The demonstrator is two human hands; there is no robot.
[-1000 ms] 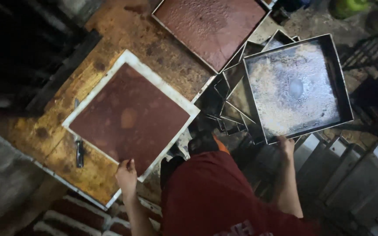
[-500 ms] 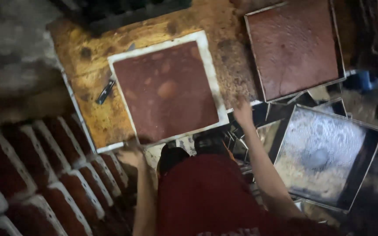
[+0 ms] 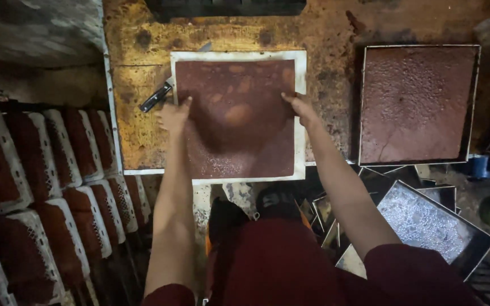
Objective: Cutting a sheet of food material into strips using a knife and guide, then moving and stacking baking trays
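**Both hands on the brown slab**

The left hand (image 3: 174, 116) rests at the slab's left edge, fingers loosely curled, thumb up against the brown surface; whether it pinches anything I cannot tell. The right hand (image 3: 299, 107) lies at the slab's right edge, fingers bent down onto it, pressing rather than gripping.

The slab (image 3: 236, 116), a square brown sheet, lies on a white board (image 3: 300, 73) in the middle of the stained table (image 3: 137, 102). By the look of it, the step in hand is squaring or smoothing the slab on its board. A next move would call for even pressure from both sides, since the surface looks soft and dented.

A small knife (image 3: 155, 97) lies just beside the board's left edge. To the right, well apart, a filled tray (image 3: 418, 105) sits on the table. Below it, an empty tray (image 3: 432, 224) leans among other metal trays. Packed brown blocks in white liners (image 3: 46, 187) fill the left.

Half a second ago the board sat askew and the hands were at its near edge; now it lies square and both hands have moved up onto the slab.
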